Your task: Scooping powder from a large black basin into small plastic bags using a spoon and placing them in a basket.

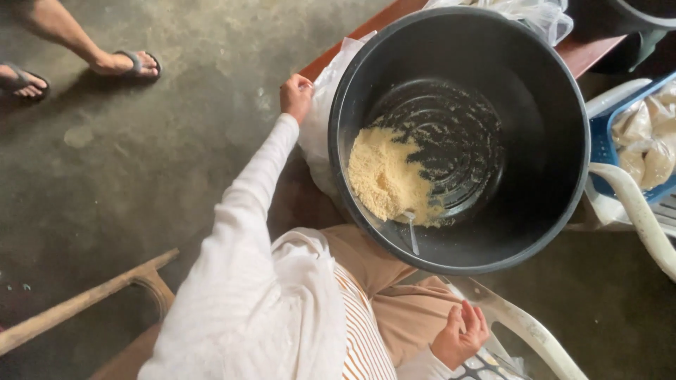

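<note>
**Seated person beside a large black tub holding yellow meal**

Head-camera view, looking down. The left hand [296, 96], at about 11 o'clock from the person's lap, is closed on the edge of a thin white plastic bag [320, 119] that lies against the outer wall of the black tub [563, 127]. The right hand [461, 336], at about 5 o'clock, rests above the lap with palm up and fingers loosely spread, holding nothing. The tub fills the 1 o'clock part of the view, its near rim just above the person's knees. Inside, a heap of coarse yellow meal [386, 176] lies on the ridged floor toward 8 o'clock, with a small clear spoon [410, 229] standing at the heap's near edge. A red-brown bench [584, 51] passes under the tub. At 3 o'clock a blue crate [603, 151] holds filled clear packets [644, 144]; part of a white plastic chair [637, 211] shows beside it. Another person's sandalled feet [130, 65] stand on the concrete floor [141, 176] at 10 o'clock, well apart. The bag is judged light, limp and somewhat slippery, prone to tearing if tugged, best taken by pinching a gathered edge. The meal is loose and spills readily; the tub looks rigid, best held by its rim
</note>
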